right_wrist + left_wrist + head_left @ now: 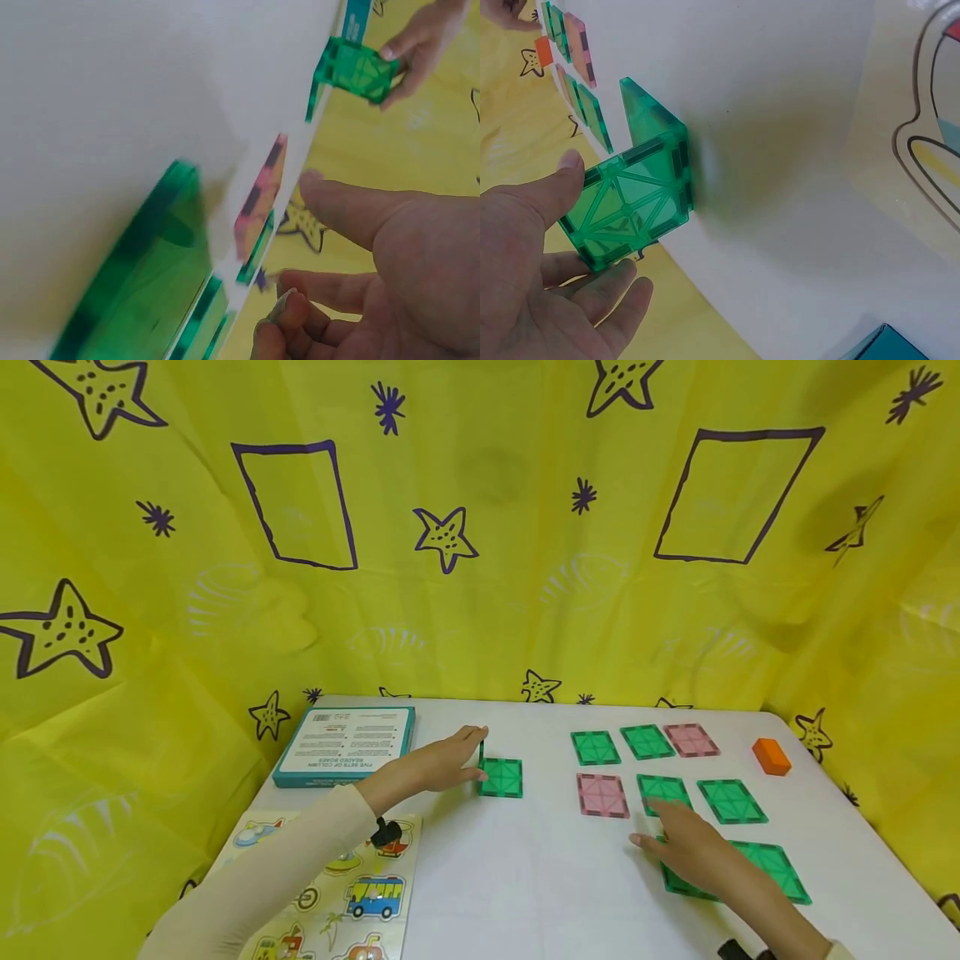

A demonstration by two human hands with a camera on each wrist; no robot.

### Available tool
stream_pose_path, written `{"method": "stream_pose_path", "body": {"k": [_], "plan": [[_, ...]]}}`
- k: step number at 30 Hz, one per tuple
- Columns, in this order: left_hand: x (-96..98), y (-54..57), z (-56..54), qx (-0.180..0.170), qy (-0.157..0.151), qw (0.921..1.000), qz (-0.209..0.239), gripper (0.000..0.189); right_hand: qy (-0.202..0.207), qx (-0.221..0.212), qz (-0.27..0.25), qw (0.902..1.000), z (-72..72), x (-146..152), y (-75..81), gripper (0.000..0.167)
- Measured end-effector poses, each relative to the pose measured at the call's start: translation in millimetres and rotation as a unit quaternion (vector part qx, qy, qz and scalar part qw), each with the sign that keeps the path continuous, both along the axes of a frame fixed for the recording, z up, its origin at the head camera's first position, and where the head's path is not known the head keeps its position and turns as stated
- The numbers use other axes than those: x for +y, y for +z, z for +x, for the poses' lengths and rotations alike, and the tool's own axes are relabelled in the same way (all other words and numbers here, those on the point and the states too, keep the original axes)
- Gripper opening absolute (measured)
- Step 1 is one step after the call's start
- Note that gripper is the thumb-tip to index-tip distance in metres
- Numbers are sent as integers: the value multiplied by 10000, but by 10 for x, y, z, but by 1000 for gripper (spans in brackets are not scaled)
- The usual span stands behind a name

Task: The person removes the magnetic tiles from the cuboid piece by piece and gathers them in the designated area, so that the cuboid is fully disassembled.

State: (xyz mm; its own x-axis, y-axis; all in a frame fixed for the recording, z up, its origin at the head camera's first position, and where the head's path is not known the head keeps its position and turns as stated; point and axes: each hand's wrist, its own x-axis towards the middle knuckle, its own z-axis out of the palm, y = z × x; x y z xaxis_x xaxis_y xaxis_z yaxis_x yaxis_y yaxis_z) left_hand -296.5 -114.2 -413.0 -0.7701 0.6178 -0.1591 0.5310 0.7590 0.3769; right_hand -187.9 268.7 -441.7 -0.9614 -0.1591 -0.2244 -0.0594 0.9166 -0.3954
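Between thumb and fingers, my left hand (444, 763) pinches a green magnetic tile (626, 206), a clear square with a ribbed pattern. The tile stands upright along the left edge of another green square tile (506, 778), which lies flat on the white table. Over on the right, my right hand (684, 842) is above a group of flat tiles, fingers loosely bent with nothing between them. Nearest to it are a green tile (663, 787), a pink tile (603, 796) and a larger-looking green piece (776, 870), partly hidden by the hand and forearm.
Further back lie more green tiles (596, 748) and another pink tile (691, 740). An orange block (772, 757) sits at the far right. On the left are a teal and white box (348, 743) and a vehicle puzzle board (397, 931). A yellow patterned curtain (495, 627) surrounds the table.
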Motion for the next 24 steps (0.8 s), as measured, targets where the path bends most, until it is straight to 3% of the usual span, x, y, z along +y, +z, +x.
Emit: {"method": "stream_pose_path", "body": {"k": [5, 10, 13, 17, 24], "plan": [[2, 5, 4, -1, 60, 10000, -38, 80, 504, 581, -223, 9968, -201, -383, 16, 89], [18, 10, 8, 7, 98, 9998, -142, 80, 1285, 871, -767, 9849, -518, -696, -7, 87], [31, 18, 8, 2, 112, 9998, -180, 80, 1581, 810, -1084, 9781, -729, -842, -40, 85], [48, 27, 5, -13, 130, 9996, -244, 81, 1731, 612, -980, 9781, -929, -1033, -124, 92], [18, 39, 11, 45, 176, 9993, -333, 80, 1713, 198, -775, 9820, -1079, -1370, -199, 97]]}}
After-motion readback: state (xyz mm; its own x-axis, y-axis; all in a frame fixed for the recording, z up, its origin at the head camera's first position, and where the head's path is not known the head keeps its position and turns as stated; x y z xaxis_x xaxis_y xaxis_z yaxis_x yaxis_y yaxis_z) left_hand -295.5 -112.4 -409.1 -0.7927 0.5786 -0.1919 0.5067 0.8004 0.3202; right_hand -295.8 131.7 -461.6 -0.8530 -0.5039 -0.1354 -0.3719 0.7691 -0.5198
